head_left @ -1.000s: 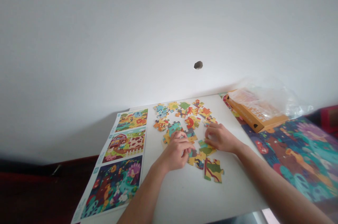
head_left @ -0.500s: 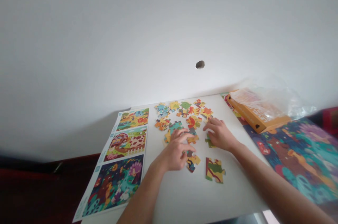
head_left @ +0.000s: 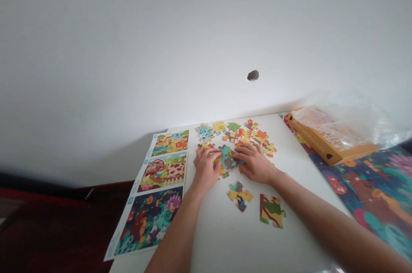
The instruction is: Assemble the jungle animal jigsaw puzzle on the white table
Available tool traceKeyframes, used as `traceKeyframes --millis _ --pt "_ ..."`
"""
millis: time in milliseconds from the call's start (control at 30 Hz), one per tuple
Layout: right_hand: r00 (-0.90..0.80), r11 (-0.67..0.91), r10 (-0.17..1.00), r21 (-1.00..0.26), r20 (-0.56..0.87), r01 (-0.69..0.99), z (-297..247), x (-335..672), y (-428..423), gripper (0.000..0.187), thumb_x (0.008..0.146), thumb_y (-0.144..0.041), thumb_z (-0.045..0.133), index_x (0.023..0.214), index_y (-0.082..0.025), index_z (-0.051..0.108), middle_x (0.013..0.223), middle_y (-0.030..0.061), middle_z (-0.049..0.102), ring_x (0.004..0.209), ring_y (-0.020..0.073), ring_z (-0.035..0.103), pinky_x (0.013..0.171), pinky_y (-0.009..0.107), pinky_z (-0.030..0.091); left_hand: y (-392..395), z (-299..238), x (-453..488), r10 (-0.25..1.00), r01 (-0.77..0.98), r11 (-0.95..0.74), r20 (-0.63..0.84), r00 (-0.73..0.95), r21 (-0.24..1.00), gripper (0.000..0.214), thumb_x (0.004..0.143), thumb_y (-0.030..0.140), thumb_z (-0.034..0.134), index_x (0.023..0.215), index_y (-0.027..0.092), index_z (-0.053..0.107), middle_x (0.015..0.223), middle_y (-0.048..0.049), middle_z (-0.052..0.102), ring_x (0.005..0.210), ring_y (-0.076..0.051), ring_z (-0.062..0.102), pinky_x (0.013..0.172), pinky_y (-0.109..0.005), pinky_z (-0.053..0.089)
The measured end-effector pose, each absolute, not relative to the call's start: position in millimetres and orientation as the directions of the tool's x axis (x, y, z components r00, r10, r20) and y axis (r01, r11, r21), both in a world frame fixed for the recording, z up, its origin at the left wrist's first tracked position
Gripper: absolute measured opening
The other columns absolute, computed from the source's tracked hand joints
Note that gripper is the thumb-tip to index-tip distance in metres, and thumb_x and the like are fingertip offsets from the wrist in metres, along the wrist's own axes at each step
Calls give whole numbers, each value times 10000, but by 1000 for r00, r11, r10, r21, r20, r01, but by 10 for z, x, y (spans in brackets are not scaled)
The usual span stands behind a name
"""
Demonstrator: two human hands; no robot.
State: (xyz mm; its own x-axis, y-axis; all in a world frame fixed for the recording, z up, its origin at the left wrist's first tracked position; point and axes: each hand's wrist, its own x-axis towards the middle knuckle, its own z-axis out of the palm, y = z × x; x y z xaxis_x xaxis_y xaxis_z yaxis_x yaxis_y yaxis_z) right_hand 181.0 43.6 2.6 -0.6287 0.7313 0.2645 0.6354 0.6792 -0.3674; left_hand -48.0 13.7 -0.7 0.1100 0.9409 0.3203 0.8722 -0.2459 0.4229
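Note:
A teal-and-grey jigsaw puzzle piece is between my two hands, over the loose pieces. My left hand has its curled fingers at the left edge of that piece. At its right edge, my right hand grips with bent fingertips, palm down; the fingers partly hide pieces beneath them. Closer to me lie a yellow-and-blue puzzle piece and a green-and-brown puzzle piece, apart from each other. Beyond my hands, several colourful pieces are scattered, among them a green piece and a yellow piece.
A reference sheet with three printed pictures lies along the left side of the white table. To the right, an orange box under clear plastic rests on a dark, colourful picture. A wall stands behind.
My right hand has moved left and my left hand slightly away from me, so both meet at the teal piece. The view has shifted a little.

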Motion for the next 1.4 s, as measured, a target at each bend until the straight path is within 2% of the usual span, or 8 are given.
traceKeyframes --millis 200,333,500,700,800,933,1233,1400 --pt "-586 662 750 -366 307 654 71 1846 433 339 915 -302 559 1241 -248 632 1358 113 585 1295 308 446 1096 539 215 125 19 -387 952 872 -247 272 137 422 297 809 354 734 1096 283 711 1235 -50 620 1246 -316 450 1063 -499 384" --pt "-657 700 708 -386 261 601 86 1828 399 488 875 -536 631 1280 -265 609 1400 114 552 1323 330 419 1083 532 246 111 18 -391 949 875 -267 268 166 403 368 758 449 778 1077 282 705 1251 -57 594 1264 -327 428 1083 -514 352" --pt "-615 657 750 -382 245 650 45 1878 432 525 885 -588 596 1281 -243 610 1330 141 591 1273 319 471 1068 539 269 97 19 -435 951 880 -258 266 158 398 379 712 462 812 1000 260 671 1259 -63 578 1285 -325 416 1097 -519 333" --pt "-571 622 781 -386 251 681 49 1935 457 393 890 -496 617 1213 -274 650 1242 111 638 1202 312 515 1067 572 269 72 74 -442 951 877 -279 236 198 391 330 708 495 807 829 242 633 1311 -56 557 1324 -333 391 1105 -529 311" --pt "-576 629 776 -379 257 678 74 1938 443 371 868 -327 602 1230 -258 646 1247 108 639 1191 306 520 1061 559 277 56 106 -424 946 858 -316 202 253 406 377 696 492 813 927 253 634 1371 -45 549 1370 -345 351 1126 -542 281" --pt "-632 679 731 -361 257 639 85 1929 420 586 735 -105 528 1290 -274 614 1387 83 576 1309 325 439 1081 583 226 36 131 -407 942 834 -337 148 302 437 467 703 457 815 1090 283 621 1420 -24 551 1422 -355 296 1154 -581 214" --pt "-669 712 693 -398 270 578 54 1927 426 471 661 -57 501 1050 -243 692 1334 57 629 1322 322 446 1071 579 257 61 70 -420 944 837 -324 210 255 440 391 901 354 606 1280 261 573 1359 -50 614 1372 -322 398 1145 -564 243" --pt "-660 728 678 -420 323 542 63 1903 418 390 713 -75 544 1031 -236 704 1221 56 685 1196 285 526 1053 511 319 71 69 -424 947 853 -318 182 264 414 410 859 386 663 1253 280 618 1436 -28 559 1387 -350 366 1140 -578 249"
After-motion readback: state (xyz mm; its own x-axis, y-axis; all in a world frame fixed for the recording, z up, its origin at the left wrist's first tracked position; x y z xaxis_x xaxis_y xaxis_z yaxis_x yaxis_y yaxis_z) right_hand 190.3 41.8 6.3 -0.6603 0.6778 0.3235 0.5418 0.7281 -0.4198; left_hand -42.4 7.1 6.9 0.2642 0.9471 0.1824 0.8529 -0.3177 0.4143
